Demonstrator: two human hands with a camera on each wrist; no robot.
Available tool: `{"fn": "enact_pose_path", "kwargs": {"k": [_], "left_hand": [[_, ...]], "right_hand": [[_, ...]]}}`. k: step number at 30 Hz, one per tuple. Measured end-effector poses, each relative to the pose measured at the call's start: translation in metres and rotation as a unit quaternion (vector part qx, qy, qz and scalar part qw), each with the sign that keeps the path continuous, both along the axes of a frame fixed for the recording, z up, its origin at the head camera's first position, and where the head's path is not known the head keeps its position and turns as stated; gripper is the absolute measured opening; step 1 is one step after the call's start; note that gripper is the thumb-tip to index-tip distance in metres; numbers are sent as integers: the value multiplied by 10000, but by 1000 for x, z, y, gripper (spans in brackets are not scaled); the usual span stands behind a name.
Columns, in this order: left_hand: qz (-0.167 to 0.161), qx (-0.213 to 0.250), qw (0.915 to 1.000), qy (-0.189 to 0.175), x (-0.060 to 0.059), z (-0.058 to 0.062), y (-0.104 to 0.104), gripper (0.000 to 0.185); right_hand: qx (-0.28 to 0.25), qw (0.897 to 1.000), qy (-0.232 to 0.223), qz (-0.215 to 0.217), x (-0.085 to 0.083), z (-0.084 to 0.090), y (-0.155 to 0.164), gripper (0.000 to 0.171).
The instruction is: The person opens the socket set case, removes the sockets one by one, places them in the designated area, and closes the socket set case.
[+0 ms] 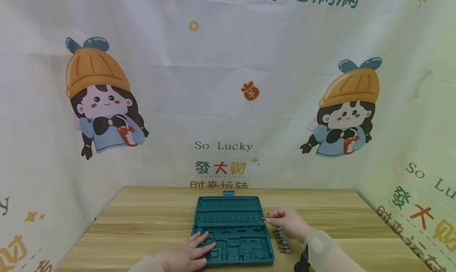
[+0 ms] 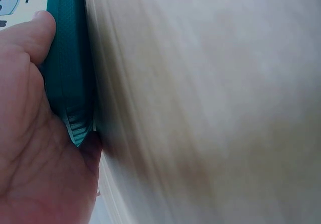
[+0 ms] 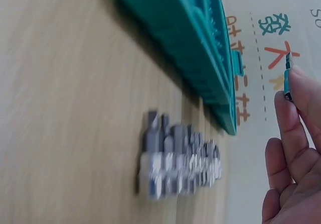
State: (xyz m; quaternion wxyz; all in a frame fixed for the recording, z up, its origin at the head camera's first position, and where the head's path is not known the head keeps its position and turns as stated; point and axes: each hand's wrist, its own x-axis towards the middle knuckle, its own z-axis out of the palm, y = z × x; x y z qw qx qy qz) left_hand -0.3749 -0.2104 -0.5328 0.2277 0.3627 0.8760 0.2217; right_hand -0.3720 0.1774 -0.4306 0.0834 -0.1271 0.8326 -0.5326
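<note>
Nearest the camera, the left hand lay flat, fingers spread, pressing the front left corner of the open teal plastic case, thumb against its ribbed edge. Its moulded tray, all slots and squared recesses, sat mid-table on the pale wood-grain table. At about three o'clock from the case, the right hand pinched a slim, teal-banded metal bit between its fingertips. A row of shiny hexagonal steel sockets lay just beside the case's right edge.
</note>
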Motion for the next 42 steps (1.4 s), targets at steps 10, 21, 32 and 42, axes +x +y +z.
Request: {"fn": "enact_pose_path", "kwargs": {"k": [10, 21, 32, 42], "left_hand": [[1, 3, 10000, -14, 0, 1, 1, 55], [75, -121, 9999, 29, 8, 14, 4, 61], [2, -188, 9996, 227, 15, 21, 6, 87], [-4, -169, 9994, 291, 16, 21, 6, 87]], "right_hand": [[183, 9998, 37, -2, 15, -6, 25, 24], [460, 9983, 361, 45, 34, -21, 44, 19], [539, 9980, 308, 118, 49, -35, 52, 16], [727, 9949, 687, 107, 52, -39, 50, 15]]}}
